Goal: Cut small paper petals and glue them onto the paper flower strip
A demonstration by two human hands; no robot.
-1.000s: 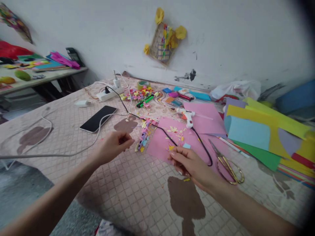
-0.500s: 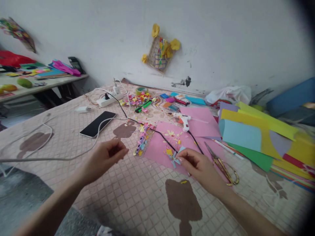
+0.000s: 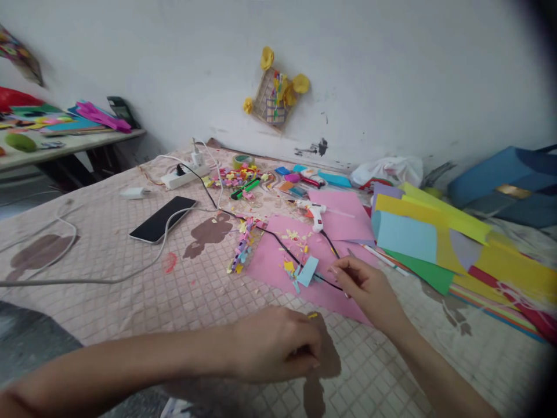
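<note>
My left hand [image 3: 281,343] is low over the near part of the table, its fingers curled together; whatever they may hold is hidden. Over the right part of the pink sheet [image 3: 267,264], my right hand [image 3: 363,287] covers most of the scissors, and its fingers are pinched together; I cannot make out anything between them. A light blue paper piece [image 3: 308,271] lies left of that hand, beside small yellow and blue scraps. The strip of colourful paper pieces [image 3: 242,247] rests at the sheet's left edge. Behind stands the white glue gun [image 3: 317,216].
A black phone [image 3: 163,219], a power strip [image 3: 185,176] and white cables are on the left. Coloured sheets [image 3: 407,237] are stacked at the right, near a blue bag [image 3: 507,186]. Green cutters [image 3: 246,188] and tape [image 3: 242,161] lie at the back.
My left hand has moved right and nearer to me. My right hand has shifted right, away from the blue paper, and now covers the scissors. The view has turned slightly right.
</note>
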